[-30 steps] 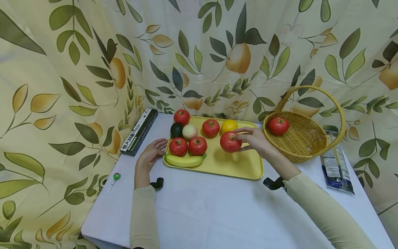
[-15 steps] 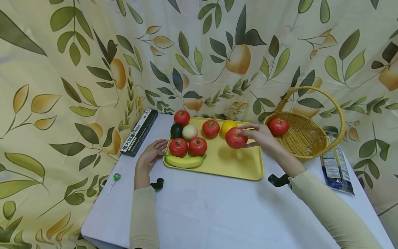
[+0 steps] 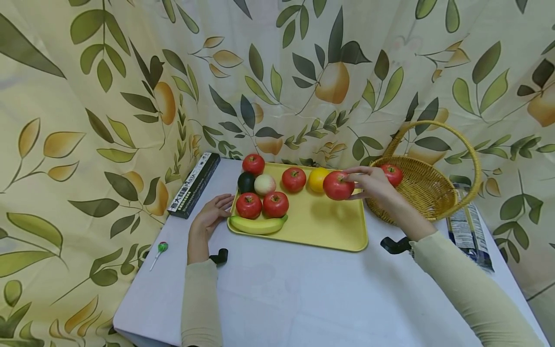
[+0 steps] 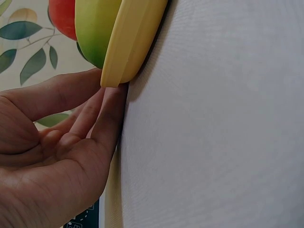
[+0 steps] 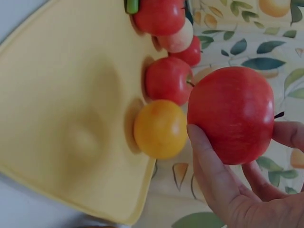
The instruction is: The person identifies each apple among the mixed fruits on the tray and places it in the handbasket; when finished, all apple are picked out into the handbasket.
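Note:
In the head view my right hand [image 3: 376,187] holds a red apple [image 3: 338,185] by fingers and thumb above the right end of the yellow tray [image 3: 323,231]. The right wrist view shows the apple [image 5: 232,115] close up, its stem toward the thumb. My left hand [image 3: 210,214] rests at the tray's left edge, fingers loosely extended. In the left wrist view its fingertips meet the tray corner [image 4: 124,52] beside a banana's greenish end [image 4: 95,33]. On the tray lie an orange [image 3: 317,180], several red apples [image 3: 294,179], a peach [image 3: 265,184], a dark avocado [image 3: 246,182] and the banana [image 3: 258,225].
A wicker basket [image 3: 427,193] with a tall handle stands at the right, one red apple [image 3: 392,174] inside. Behind it lies a dark packet [image 3: 470,231]. A pasta box [image 3: 193,184] lies at the left, a lollipop [image 3: 162,247] nearer the front. A patterned curtain [image 3: 277,96] closes off the back.
My right hand has moved right and slightly back with the apple, from above the tray's middle-right toward the basket. The left hand stays at the tray's edge.

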A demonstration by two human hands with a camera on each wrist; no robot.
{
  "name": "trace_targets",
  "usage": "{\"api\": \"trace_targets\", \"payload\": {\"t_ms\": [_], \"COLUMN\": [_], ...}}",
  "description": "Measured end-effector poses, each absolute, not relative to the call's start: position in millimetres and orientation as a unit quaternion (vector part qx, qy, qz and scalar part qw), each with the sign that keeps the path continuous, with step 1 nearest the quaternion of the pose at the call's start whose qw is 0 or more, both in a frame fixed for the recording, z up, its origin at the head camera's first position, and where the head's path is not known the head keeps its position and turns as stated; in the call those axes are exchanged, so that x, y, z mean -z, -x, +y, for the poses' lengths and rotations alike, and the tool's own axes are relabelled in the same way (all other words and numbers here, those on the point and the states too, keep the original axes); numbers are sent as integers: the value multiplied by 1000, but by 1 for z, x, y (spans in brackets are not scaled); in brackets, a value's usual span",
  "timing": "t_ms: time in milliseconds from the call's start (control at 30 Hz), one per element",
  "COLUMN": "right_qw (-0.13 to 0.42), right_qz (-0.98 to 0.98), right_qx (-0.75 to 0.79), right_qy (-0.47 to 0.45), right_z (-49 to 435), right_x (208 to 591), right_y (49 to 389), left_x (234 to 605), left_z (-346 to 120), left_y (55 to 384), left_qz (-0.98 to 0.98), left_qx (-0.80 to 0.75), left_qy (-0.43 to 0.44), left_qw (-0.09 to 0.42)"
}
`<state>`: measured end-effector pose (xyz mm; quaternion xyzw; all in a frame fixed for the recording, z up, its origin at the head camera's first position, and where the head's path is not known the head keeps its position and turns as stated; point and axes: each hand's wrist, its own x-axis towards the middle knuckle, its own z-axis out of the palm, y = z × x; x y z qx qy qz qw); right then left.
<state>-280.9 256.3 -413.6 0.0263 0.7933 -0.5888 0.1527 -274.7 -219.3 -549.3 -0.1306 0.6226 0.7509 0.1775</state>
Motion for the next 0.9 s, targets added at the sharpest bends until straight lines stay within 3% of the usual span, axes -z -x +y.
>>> {"api": "trace_targets", "payload": {"t_ms": [900], "right_qw": [129], "right_qz": [800], "right_qx": [582], "right_qy": [-74], "right_z": [297], "right_x": [405], "right_y": [298], "left_x": [548], "left_z": [-219], "left_y": [273], "left_qz": [619], "left_qx": [-755], "left_qy": [121], "left_qw": [179]}}
